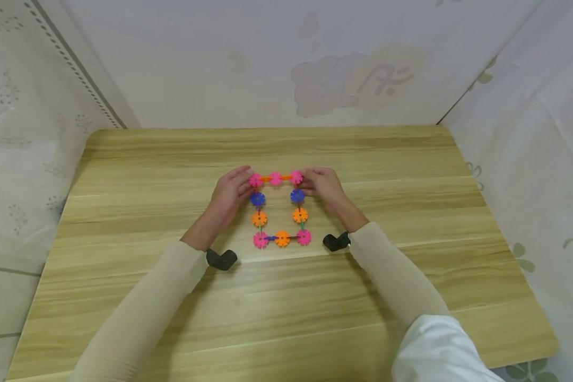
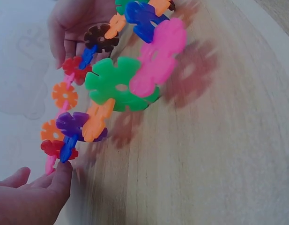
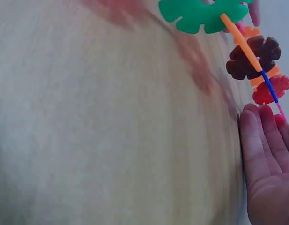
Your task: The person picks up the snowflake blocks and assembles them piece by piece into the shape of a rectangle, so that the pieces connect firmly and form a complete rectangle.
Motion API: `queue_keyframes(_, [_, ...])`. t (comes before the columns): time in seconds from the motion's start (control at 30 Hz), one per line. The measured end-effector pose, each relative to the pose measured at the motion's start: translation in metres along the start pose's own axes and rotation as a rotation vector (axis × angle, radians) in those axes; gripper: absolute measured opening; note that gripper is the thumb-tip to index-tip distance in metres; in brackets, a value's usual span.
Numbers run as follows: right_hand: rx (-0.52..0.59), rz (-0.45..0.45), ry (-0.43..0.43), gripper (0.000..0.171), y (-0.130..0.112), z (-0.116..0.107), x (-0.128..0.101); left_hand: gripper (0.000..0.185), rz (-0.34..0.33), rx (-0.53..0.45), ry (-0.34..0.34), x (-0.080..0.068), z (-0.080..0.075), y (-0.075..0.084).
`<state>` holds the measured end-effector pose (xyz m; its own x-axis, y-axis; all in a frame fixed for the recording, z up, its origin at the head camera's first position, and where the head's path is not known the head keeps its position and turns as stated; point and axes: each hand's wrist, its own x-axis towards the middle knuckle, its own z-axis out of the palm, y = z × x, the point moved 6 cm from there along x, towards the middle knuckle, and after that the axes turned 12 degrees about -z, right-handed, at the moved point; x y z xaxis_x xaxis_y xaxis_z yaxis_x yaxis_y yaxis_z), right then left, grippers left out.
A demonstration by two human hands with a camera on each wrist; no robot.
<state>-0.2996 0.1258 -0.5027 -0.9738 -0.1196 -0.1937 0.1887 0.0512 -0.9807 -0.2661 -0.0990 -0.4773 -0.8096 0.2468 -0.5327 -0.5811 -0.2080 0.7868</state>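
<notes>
A rectangular frame (image 1: pixel 259 218) of pink, orange and blue snowflake pieces lies in the middle of the wooden table (image 1: pixel 286 302). My left hand (image 1: pixel 234 190) touches its far left pink corner with its fingertips. My right hand (image 1: pixel 321 184) touches the far right pink corner. In the left wrist view the frame (image 2: pixel 121 84) shows green, red and brown pieces too and casts shadows on the wood, and my left hand (image 2: pixel 41 194) meets its end with an outstretched finger. In the right wrist view my right hand (image 3: pixel 268 154) has straight fingers against the frame (image 3: pixel 252 54).
Black wrist cameras sit on both forearms, left (image 1: pixel 222 259) and right (image 1: pixel 336 242). Pale patterned cloth walls (image 1: pixel 286 58) close in the table at the back and on both sides. Bare wood surrounds the frame.
</notes>
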Motion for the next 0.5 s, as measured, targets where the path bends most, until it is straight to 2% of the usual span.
queue_keyframes(0.17, [-0.044, -0.026, 0.028, 0.031, -0.001, 0.001, 0.0, 0.062, 0.001, -0.009, -0.007, 0.0, -0.001, 0.001])
queue_keyframes(0.5, [-0.252, -0.081, 0.078, 0.03, -0.011, -0.002, -0.001, 0.065, 0.017, 0.001, 0.008, 0.0, -0.003, 0.002])
